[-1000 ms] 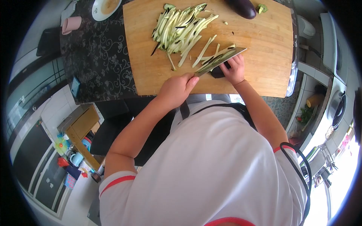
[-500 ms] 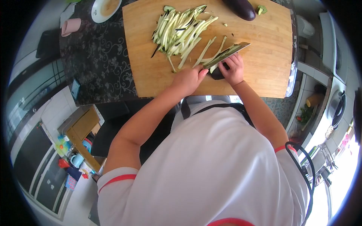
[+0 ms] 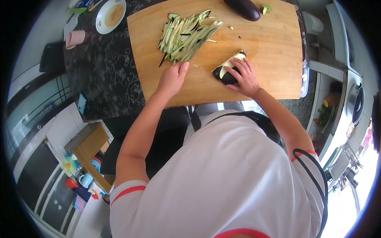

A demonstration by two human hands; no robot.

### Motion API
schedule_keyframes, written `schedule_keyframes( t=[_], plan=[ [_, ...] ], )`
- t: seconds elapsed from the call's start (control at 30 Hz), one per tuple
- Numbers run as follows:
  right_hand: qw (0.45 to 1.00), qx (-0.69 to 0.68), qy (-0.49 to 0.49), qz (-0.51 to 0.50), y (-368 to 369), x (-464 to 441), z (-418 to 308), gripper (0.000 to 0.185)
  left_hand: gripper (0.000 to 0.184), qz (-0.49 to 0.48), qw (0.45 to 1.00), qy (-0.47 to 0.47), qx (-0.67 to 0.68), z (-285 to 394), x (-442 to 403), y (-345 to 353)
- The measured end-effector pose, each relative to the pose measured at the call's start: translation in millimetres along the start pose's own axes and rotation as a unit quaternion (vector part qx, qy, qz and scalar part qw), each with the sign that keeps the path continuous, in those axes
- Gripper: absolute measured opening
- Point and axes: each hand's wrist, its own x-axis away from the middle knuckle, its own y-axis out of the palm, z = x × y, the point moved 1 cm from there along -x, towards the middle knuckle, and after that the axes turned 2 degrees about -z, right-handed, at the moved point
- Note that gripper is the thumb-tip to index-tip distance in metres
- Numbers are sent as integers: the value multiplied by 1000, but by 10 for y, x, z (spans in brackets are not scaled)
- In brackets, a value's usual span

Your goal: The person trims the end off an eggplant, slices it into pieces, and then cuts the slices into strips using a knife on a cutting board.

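Note:
My left hand (image 3: 174, 78) is closed round the handle of a kitchen knife (image 3: 205, 43). Its blade stands slanted against the right side of a heap of eggplant strips (image 3: 178, 36), pale with dark skin edges. To the right, my right hand (image 3: 247, 77) curls over a cut piece of eggplant (image 3: 231, 78), holding it down on the wooden cutting board (image 3: 274, 55). The piece has dark purple skin and a pale cut face toward the knife side. My palm and fingers hide part of it.
At the board's far edge lies a whole eggplant (image 3: 244, 8), with a green stem end (image 3: 266, 8) beside it. A white plate (image 3: 100, 19) and a pink cup (image 3: 75, 39) stand on the dark patterned table (image 3: 107, 71) to the left. A phone-like object (image 3: 81, 104) lies near its edge.
My left hand has moved the knife left, away from the eggplant piece to the heap, and the loose strips between are now against the heap. My right hand still holds the piece.

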Motion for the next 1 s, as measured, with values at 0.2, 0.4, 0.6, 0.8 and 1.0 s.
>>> schedule_keyframes(
  t=[0.2,0.4,0.6,0.8,1.0],
  plan=[
    [999,21,-13,-25,8,-103,50,62,42,14,999,26,19,-93,30,25],
    [999,-27,-34,10,-41,-328,101,56,45,9,999,34,20,125,134,4],
    [992,-66,-4,109,-77,-316,74,33,51,-76,995,-3,71,484,365,96],
    [985,-35,32,166,101,-413,86,22,50,-60,997,43,25,444,332,244],
    [983,-44,41,173,140,-427,102,22,44,-121,991,-35,-38,542,440,114]
  ],
)
